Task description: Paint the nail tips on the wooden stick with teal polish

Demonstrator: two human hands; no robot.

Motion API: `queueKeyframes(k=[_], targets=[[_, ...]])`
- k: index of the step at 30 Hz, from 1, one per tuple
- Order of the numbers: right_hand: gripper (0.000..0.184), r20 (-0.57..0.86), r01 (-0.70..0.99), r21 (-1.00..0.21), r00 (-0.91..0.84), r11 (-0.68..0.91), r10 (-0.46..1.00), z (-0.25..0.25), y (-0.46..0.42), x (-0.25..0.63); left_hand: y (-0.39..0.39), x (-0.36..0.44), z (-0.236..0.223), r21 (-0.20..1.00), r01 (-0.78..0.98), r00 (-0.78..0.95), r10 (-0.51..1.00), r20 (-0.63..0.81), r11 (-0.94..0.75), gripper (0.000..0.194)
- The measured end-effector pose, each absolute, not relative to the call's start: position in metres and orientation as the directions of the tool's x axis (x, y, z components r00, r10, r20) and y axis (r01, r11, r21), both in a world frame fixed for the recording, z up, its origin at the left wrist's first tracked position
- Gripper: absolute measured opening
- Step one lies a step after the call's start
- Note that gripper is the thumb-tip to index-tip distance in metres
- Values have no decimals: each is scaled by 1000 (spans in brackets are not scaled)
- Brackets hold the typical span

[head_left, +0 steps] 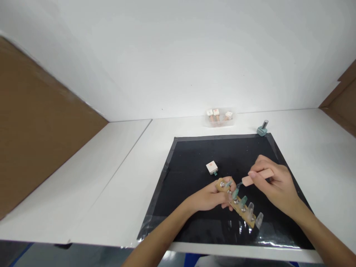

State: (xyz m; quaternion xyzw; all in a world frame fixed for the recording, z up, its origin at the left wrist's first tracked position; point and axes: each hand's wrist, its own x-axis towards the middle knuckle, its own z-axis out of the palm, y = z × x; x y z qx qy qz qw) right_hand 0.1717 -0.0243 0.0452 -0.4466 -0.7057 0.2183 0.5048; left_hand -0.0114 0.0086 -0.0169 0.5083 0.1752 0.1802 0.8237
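Grasping a nail-tip strip (249,218), the left hand (210,196) has a closed grip — the right hand (275,183) pinches a pink-handled polish brush (266,173) by green nail tips (235,193).

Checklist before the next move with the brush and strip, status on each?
1. Strip held in left hand: ok.
2. Brush gripped by its pink handle in right hand: ok.
3. Brush end clear of the green tips: cannot tell, too small.
4. Every tip on strip green: not ok, two near-end tips look clear.
5. White block on black mat, apart from strip: ok.
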Motion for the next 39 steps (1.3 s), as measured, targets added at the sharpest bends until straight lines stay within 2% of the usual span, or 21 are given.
queueKeyframes(k=[4, 6, 11, 13, 16, 20, 27, 35, 39], targets=[[18, 496, 307, -790, -190, 531, 847, 47, -25, 170, 9, -10, -16, 902, -113, 872, 476, -111, 417, 41], [20, 505, 336, -762, -227, 553, 833, 48, -25, 170, 10, -10, -16, 900, -128, 876, 472, -94, 417, 40], [23, 532, 442, -731, -109, 520, 840, 48, -23, 171, 8, -10, -19, 880, -179, 881, 471, -57, 440, 36], [20, 532, 384, -758, -103, 527, 840, 49, -24, 172, 8, -10, -20, 873, -177, 878, 474, -68, 455, 36], [17, 511, 303, -779, -200, 548, 836, 52, -25, 171, 10, -10, -18, 865, -164, 875, 475, -94, 474, 37], [20, 525, 339, -723, -296, 602, 798, 54, -23, 170, 12, -8, -18, 841, -174, 875, 472, -106, 512, 34], [20, 599, 392, -619, -324, 680, 732, 53, -21, 171, 11, -7, -22, 821, -208, 880, 468, -80, 532, 30], [20, 596, 411, -623, -301, 665, 745, 53, -22, 170, 10, -7, -21, 826, -203, 871, 483, -92, 525, 39], [22, 590, 429, -621, -294, 656, 752, 53, -23, 170, 10, -7, -22, 804, -231, 876, 477, -74, 548, 37]])
